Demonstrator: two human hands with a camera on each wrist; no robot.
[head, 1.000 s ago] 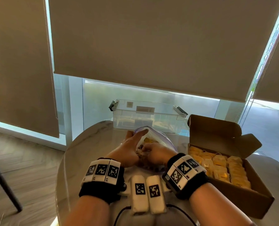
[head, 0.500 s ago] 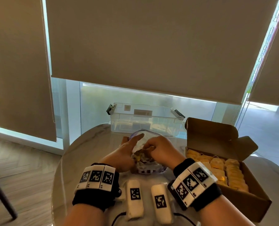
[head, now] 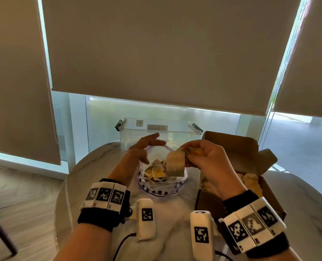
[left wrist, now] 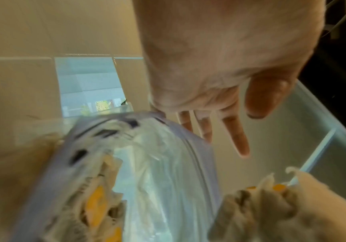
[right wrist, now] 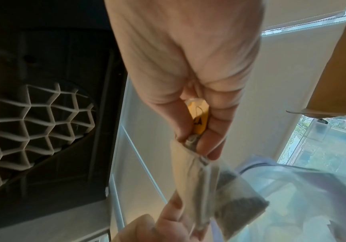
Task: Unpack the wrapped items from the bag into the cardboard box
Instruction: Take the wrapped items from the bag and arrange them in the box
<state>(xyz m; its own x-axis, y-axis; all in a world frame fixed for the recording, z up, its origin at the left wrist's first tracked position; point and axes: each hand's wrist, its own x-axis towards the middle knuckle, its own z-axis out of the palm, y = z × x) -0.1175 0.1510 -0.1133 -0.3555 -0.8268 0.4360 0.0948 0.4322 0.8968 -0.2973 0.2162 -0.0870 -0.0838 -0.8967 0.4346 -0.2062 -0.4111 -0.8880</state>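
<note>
a: where do we have our left hand [head: 140, 147]?

b: stretched forward, palm turned inward, fingers [left wrist: 237, 139] straight and slightly spread, thumb apart from them. we grip nothing with it.

a: and our right hand [head: 203, 157]?

b: raised just beside the left, knuckles up, fingers curled. we pinch a small bunch of tea bags [head: 176, 163] between thumb and fingertips [right wrist: 211, 147], and they dangle below the hand.

a: the forearms?

b: both reach forward from the bottom of the head view, each wrist in a black band carrying white marker blocks.
</note>
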